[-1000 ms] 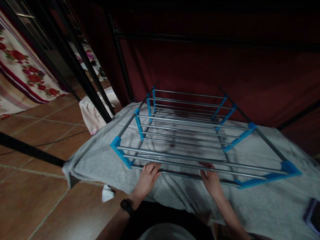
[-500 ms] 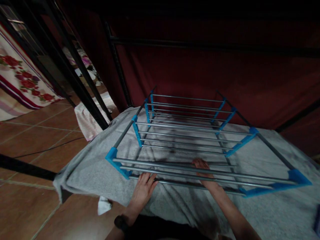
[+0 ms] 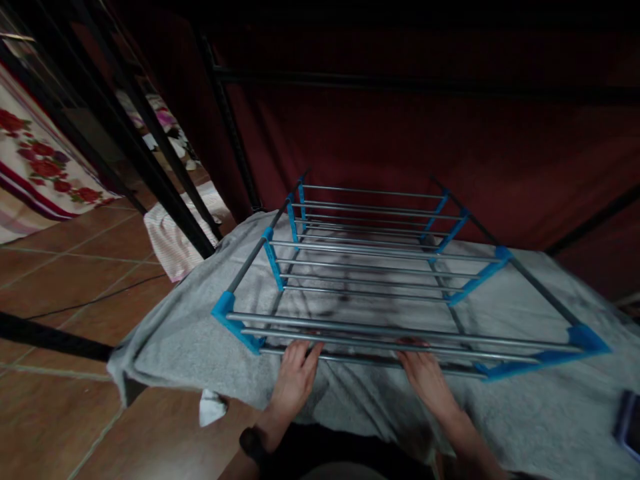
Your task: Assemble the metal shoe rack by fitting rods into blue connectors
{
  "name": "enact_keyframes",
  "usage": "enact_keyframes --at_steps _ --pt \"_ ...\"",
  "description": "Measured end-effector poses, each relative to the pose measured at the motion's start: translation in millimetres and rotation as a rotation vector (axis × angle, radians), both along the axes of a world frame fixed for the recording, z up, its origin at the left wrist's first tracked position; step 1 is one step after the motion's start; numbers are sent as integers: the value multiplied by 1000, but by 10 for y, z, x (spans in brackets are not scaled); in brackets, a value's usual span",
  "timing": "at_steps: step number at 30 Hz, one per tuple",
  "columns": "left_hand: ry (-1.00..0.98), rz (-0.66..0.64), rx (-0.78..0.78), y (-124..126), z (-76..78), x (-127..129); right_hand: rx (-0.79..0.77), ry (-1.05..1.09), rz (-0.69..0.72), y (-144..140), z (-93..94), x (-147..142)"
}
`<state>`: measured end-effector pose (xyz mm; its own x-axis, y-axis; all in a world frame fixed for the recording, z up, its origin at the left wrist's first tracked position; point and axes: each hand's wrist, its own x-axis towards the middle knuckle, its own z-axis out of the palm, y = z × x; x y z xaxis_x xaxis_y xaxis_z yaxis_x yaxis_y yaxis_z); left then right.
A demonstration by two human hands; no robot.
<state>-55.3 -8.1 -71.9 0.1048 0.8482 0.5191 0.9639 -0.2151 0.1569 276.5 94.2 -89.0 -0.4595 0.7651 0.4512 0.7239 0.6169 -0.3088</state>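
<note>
Stretching out ahead of my hands, a dark red curtain (image 3: 400,147) fills the back of the view, with black metal bars (image 3: 150,153) leaning off to my left. Below me a grey towel (image 3: 190,327) covers the surface under both hands and hangs over its near left edge above the brown tiled floor (image 3: 75,267). On the towel lies a rack (image 3: 380,280) of grey metal rods with blue plastic joints, reaching away from my fingers toward the curtain. My left hand (image 3: 295,377) rests flat, fingers spread and relaxed, with the fingertips touching the rack's nearest rod. My right hand (image 3: 427,380) lies likewise, fingers reaching under the near rods; I cannot tell whether it grips one. A pale striped cloth (image 3: 170,233) sits on the floor far off to my left, and a dark watch (image 3: 253,443) rings my left wrist.
</note>
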Motion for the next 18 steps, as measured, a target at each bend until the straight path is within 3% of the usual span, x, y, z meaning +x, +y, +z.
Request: enact_keyframes --at_steps 5,10,18 --pt "80 -40 151 27 -28 -84 -14 -47 -21 -209 199 -134" --pt "148 -242 91 282 -29 -251 -37 -214 -36 -101 397 -217" --pt "180 -313 11 548 -211 -498 -57 -235 -54 -91 461 -257"
